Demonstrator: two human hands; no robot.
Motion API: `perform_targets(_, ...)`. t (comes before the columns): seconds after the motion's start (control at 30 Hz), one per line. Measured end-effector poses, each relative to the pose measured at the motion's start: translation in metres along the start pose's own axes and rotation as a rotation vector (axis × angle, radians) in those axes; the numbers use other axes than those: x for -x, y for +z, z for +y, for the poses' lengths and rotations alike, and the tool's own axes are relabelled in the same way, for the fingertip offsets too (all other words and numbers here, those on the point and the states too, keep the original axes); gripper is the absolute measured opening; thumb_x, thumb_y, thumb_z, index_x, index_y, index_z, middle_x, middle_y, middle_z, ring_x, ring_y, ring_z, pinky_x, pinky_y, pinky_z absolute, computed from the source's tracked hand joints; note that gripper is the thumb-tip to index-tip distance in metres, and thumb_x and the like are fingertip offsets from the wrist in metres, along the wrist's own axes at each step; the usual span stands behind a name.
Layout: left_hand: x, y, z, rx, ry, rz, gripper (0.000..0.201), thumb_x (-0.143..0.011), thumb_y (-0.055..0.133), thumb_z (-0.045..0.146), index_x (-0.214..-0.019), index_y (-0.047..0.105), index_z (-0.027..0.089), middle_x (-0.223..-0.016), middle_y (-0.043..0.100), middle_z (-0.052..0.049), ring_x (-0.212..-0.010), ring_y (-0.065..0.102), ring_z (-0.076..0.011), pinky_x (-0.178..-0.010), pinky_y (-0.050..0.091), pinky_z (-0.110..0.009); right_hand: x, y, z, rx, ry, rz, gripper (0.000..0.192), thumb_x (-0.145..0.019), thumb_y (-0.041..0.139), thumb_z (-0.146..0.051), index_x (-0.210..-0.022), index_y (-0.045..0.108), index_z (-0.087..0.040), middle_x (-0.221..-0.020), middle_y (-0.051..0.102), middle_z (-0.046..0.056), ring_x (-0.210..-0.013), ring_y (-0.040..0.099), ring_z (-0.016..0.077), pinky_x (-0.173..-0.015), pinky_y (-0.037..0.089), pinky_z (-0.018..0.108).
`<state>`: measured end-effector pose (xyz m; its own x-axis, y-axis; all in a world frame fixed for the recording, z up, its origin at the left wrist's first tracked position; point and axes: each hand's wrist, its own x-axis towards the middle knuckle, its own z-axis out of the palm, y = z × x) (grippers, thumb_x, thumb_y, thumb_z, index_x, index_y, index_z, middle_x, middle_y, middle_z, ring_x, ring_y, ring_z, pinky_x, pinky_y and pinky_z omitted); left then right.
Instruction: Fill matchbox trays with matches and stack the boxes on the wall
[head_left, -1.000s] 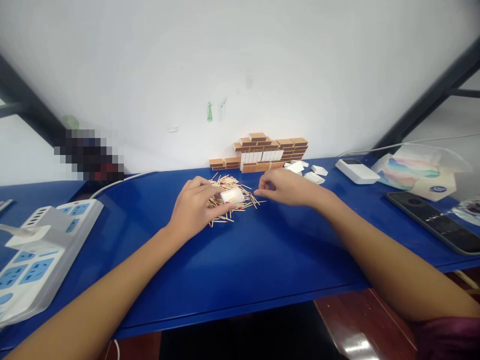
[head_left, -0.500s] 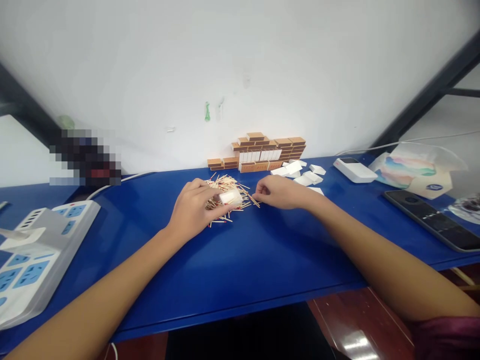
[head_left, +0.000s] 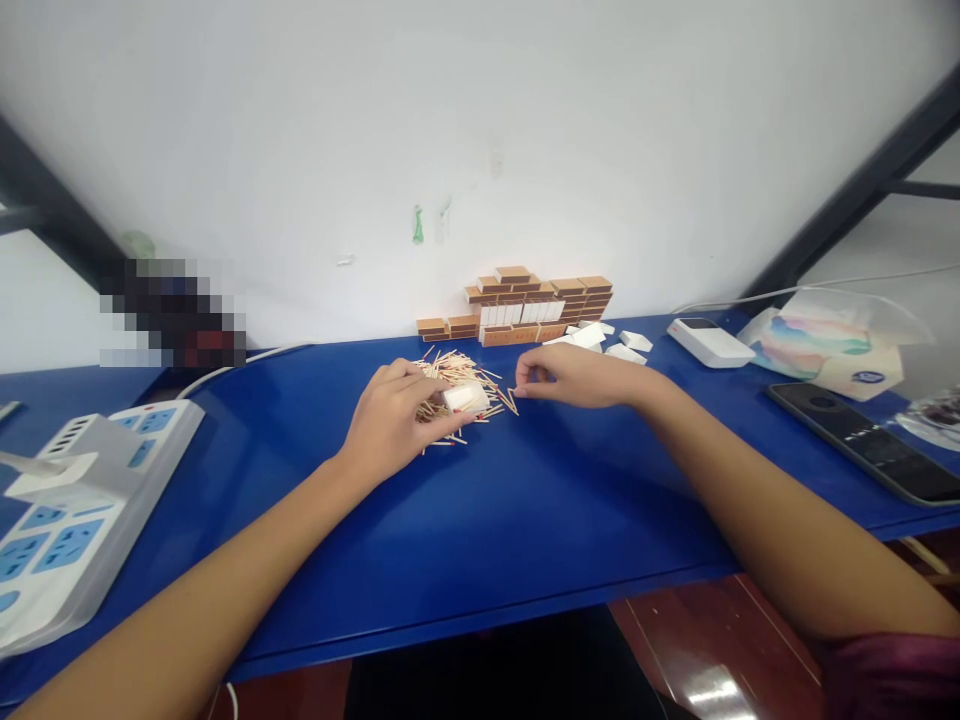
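Observation:
My left hand (head_left: 388, 415) is closed around a small white matchbox tray (head_left: 465, 397), with matches showing inside it. Under and behind the tray, loose matches (head_left: 450, 363) lie heaped on the blue table. To the right of the heap, my right hand (head_left: 574, 375) has its fingertips pinched on a few matches (head_left: 508, 398) near the table surface. More white trays (head_left: 589, 336) lie scattered just behind the right hand.
Brown matchboxes (head_left: 517, 290) stand stacked against the wall. A white device (head_left: 710, 342), a tissue pack (head_left: 825, 340) and a black phone (head_left: 870, 440) are on the right. A power strip (head_left: 112, 500) lies at the left of the blue table (head_left: 450, 560).
My right hand has shifted slightly, and the matches at its fingertips have changed their angle. My left hand still holds the tray over the heap.

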<state>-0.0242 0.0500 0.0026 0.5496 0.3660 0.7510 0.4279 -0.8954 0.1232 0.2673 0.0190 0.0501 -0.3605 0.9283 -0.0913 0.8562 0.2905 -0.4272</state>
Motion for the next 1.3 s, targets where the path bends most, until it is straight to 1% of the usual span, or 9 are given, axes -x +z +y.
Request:
perform_targets(0.13, 0.0, -0.001, 0.0, 0.011, -0.002, -0.012, 0.038, -0.089, 0.078, 0.056, -0.095, 0.077, 0.019, -0.081, 0.075, -0.006, -0.082, 0.063, -0.0225, -0.073, 0.054, -0.038, -0.003, 0.001, 0.002, -0.057, -0.047, 0.089, 0.021, -0.095, 0.061, -0.035, -0.104, 0.068, -0.018, -0.088, 0.071, 0.005, -0.073, 0.06, 0.0173, -0.066, 0.044, 0.031)
perform_targets(0.27, 0.0, -0.001, 0.002, 0.014, -0.001, -0.014, 0.038, -0.089, 0.078, 0.056, -0.096, 0.077, 0.019, -0.083, 0.075, -0.006, -0.083, 0.064, -0.0228, -0.075, 0.054, -0.039, -0.004, 0.003, 0.0, -0.055, -0.098, 0.144, 0.043, -0.097, 0.057, -0.029, -0.137, 0.062, -0.016, -0.093, 0.071, 0.006, -0.074, 0.06, 0.0176, -0.067, 0.046, 0.032)
perform_targets(0.47, 0.001, 0.001, 0.004, 0.009, 0.0, -0.023, 0.037, -0.088, 0.08, 0.055, -0.098, 0.077, 0.019, -0.084, 0.075, -0.005, -0.084, 0.064, -0.0231, -0.077, 0.053, -0.039, -0.007, 0.003, -0.002, -0.038, -0.074, 0.213, 0.016, -0.093, 0.061, -0.024, -0.099, 0.074, -0.016, -0.087, 0.076, 0.006, -0.076, 0.065, 0.018, -0.072, 0.048, 0.033)
perform_targets(0.67, 0.0, -0.001, 0.005, 0.002, 0.002, -0.037, 0.037, -0.089, 0.078, 0.055, -0.096, 0.078, 0.019, -0.082, 0.075, -0.006, -0.081, 0.063, -0.0228, -0.075, 0.052, -0.038, -0.006, 0.005, -0.005, 0.018, -0.053, 0.321, 0.006, -0.088, 0.069, -0.023, -0.088, 0.073, -0.018, -0.086, 0.075, 0.006, -0.076, 0.064, 0.0173, -0.069, 0.046, 0.032)
perform_targets(0.8, 0.001, -0.001, 0.004, 0.005, 0.004, -0.049, 0.038, -0.089, 0.079, 0.054, -0.1, 0.078, 0.018, -0.083, 0.076, -0.006, -0.082, 0.064, -0.0228, -0.077, 0.051, -0.038, -0.001, 0.007, -0.012, 0.099, -0.018, 0.223, 0.019, -0.09, 0.074, -0.037, -0.083, 0.072, -0.02, -0.081, 0.075, 0.004, -0.07, 0.062, 0.0165, -0.063, 0.041, 0.032)
perform_targets(0.9, 0.002, 0.0, 0.004, 0.011, -0.01, -0.066, 0.038, -0.088, 0.08, 0.053, -0.102, 0.078, 0.018, -0.085, 0.077, -0.005, -0.084, 0.064, -0.0227, -0.078, 0.051, -0.038, 0.0, 0.008, -0.013, 0.158, 0.003, 0.21, 0.028, -0.097, 0.066, -0.042, -0.081, 0.072, -0.02, -0.078, 0.074, 0.003, -0.068, 0.061, 0.0162, -0.062, 0.039, 0.033)
perform_targets(1.07, 0.003, 0.001, 0.006, 0.019, -0.003, -0.07, 0.038, -0.089, 0.08, 0.053, -0.102, 0.077, 0.018, -0.083, 0.077, -0.004, -0.084, 0.065, -0.023, -0.078, 0.051, -0.039, 0.001, 0.008, -0.015, 0.193, 0.156, 0.094, 0.044, -0.096, 0.063, -0.057, -0.075, 0.069, -0.019, -0.074, 0.073, 0.006, -0.065, 0.06, 0.0184, -0.059, 0.038, 0.034)
perform_targets(1.17, 0.002, 0.001, 0.006, 0.023, -0.009, -0.072, 0.037, -0.089, 0.08, 0.053, -0.101, 0.077, 0.018, -0.084, 0.077, -0.005, -0.084, 0.065, -0.0233, -0.077, 0.051, -0.039, 0.002, 0.012, -0.021, 0.168, 0.193, 0.029, 0.04, -0.091, 0.07, -0.059, -0.081, 0.071, -0.02, -0.082, 0.075, 0.008, -0.07, 0.063, 0.0202, -0.06, 0.038, 0.033)
perform_targets(1.3, 0.002, 0.001, 0.005, 0.017, -0.011, -0.066, 0.039, -0.088, 0.08, 0.053, -0.101, 0.077, 0.017, -0.086, 0.078, -0.006, -0.085, 0.066, -0.0243, -0.078, 0.051, -0.04, 0.001, 0.019, -0.031, 0.195, 0.177, 0.032, 0.03, -0.094, 0.07, -0.047, -0.081, 0.07, -0.02, -0.081, 0.074, 0.006, -0.068, 0.062, 0.0191, -0.06, 0.037, 0.032)
